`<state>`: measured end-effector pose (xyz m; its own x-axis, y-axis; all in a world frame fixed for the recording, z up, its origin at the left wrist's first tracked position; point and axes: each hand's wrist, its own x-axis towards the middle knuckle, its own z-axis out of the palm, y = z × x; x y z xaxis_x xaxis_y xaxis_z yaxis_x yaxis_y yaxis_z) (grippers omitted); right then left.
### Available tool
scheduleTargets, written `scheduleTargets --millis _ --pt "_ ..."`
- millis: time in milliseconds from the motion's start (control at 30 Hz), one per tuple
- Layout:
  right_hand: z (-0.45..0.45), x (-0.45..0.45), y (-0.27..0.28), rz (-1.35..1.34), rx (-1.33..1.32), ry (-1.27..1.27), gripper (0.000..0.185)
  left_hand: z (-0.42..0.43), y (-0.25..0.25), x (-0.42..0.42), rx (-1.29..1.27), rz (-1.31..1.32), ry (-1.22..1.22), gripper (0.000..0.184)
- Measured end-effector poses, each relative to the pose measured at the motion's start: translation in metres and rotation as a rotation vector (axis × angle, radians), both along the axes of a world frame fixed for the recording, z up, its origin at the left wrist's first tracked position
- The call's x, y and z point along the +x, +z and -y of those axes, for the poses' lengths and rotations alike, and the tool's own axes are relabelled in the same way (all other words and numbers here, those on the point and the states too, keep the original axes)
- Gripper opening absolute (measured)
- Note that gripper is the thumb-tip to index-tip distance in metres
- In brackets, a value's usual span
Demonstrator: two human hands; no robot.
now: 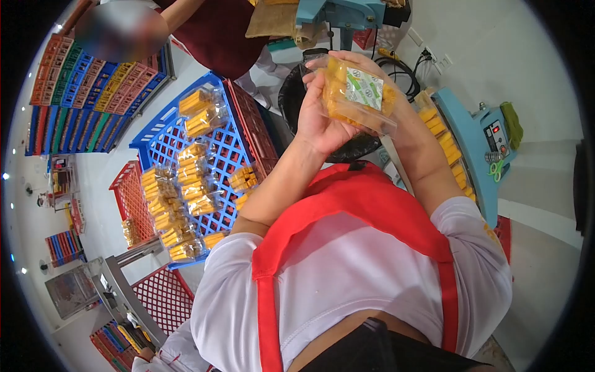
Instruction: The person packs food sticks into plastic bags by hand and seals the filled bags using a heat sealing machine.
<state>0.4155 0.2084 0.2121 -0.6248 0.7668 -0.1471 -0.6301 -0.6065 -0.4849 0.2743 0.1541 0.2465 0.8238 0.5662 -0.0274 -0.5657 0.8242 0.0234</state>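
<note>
A clear plastic packet of yellow-orange food sticks (339, 106) is held up in front of me between both hands. On it shows a green-and-white printed sachet (364, 88); I cannot tell whether it lies inside the film. My left hand (318, 121) is closed on the packet's left and lower side, thumb up along the edge. From behind and above, my right hand (362, 61) supports it, its fingers mostly hidden. Left of my arm, a blue crate (215, 144) holds several similar packets (197, 180).
Below the packet stands a black-lined bin (291, 99). A blue sealing machine (474, 133) with green scissors (496, 170) is at right, more packets (443, 142) along it. Red crates (131, 192) and stacked coloured crates (93, 80) are at left. A co-worker in a maroon apron (220, 37) stands across.
</note>
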Motion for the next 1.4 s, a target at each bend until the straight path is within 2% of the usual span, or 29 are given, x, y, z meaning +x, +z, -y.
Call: scheduleTargets --millis 133,200,300,433,500,567,633,667,700,733,767,800,833,900,933,967,1033,1133,1200,1267,1300,1400 --pt "-0.006 0.000 -0.011 0.062 -0.047 -0.018 0.035 -0.005 -0.012 -0.004 0.001 -0.046 0.006 0.052" --pt "-0.007 0.000 -0.010 0.107 -0.105 -0.034 0.031 -0.006 -0.018 -0.006 -0.066 0.015 0.010 0.058" --pt "-0.007 -0.005 -0.011 0.102 -0.054 -0.063 0.025 -0.007 -0.023 -0.010 -0.061 0.087 0.000 0.053" --pt "-0.016 -0.004 -0.013 0.144 -0.105 0.060 0.026 -0.009 -0.022 -0.019 -0.146 0.170 0.050 0.057" --pt "-0.009 -0.009 -0.003 0.179 0.017 -0.003 0.037 -0.017 -0.020 -0.037 -0.944 0.540 -0.238 0.047" --pt "-0.012 -0.006 -0.007 0.229 0.138 -0.044 0.041 -0.009 -0.033 -0.049 -1.299 0.847 -0.357 0.042" --pt "-0.006 -0.017 0.010 0.313 0.072 0.041 0.033 0.007 -0.056 -0.061 -0.179 0.060 0.014 0.040" --pt "-0.006 -0.020 0.006 0.317 0.063 0.105 0.033 0.008 -0.073 -0.071 -0.152 0.135 -0.064 0.039" --pt "-0.008 -0.023 0.002 0.365 0.267 0.156 0.022 0.014 -0.085 -0.082 -0.159 0.144 -0.013 0.039" --pt "-0.010 -0.031 0.000 0.402 0.474 0.199 0.013 0.020 -0.096 -0.091 -0.108 0.206 -0.068 0.039" --pt "-0.014 -0.040 -0.001 0.399 0.473 0.237 0.013 0.025 -0.107 -0.097 -0.054 0.269 -0.129 0.039" --pt "-0.017 -0.050 0.001 0.417 0.533 0.293 0.013 0.033 -0.122 -0.106 -0.102 0.091 -0.017 0.049" --pt "-0.016 -0.061 0.007 0.433 0.590 0.346 0.016 0.043 -0.110 -0.117 -0.118 0.104 0.012 0.049" --pt "-0.012 -0.095 0.016 0.489 0.528 0.369 0.016 0.058 -0.087 -0.138 -0.079 0.066 0.232 0.058" --pt "-0.012 -0.115 0.019 0.538 0.479 0.295 0.016 0.053 -0.123 -0.148 -0.100 -0.167 0.387 0.065" --pt "-0.012 -0.135 0.021 0.585 0.433 0.219 0.016 0.056 -0.157 -0.174 0.050 0.018 0.320 0.065" --pt "-0.017 -0.168 0.015 0.594 0.442 0.194 0.017 0.073 -0.167 -0.193 -0.096 -0.293 0.396 0.065" --pt "-0.038 -0.210 -0.020 0.591 0.510 0.045 0.012 0.124 -0.178 -0.243 -0.121 -0.417 0.478 0.056" --pt "-0.044 -0.237 -0.051 0.576 0.493 0.063 0.015 0.154 -0.176 -0.275 -0.127 -0.483 0.530 0.054" --pt "-0.048 -0.261 -0.086 0.579 0.447 0.108 0.017 0.175 -0.167 -0.302 -0.106 -0.762 0.675 0.050" --pt "-0.049 -0.273 -0.106 0.564 0.440 0.132 0.017 0.182 -0.167 -0.312 -0.126 -0.775 0.692 0.050" --pt "-0.049 -0.301 -0.171 0.597 0.220 0.213 0.021 0.191 -0.178 -0.341 -0.314 -1.625 0.568 0.045"
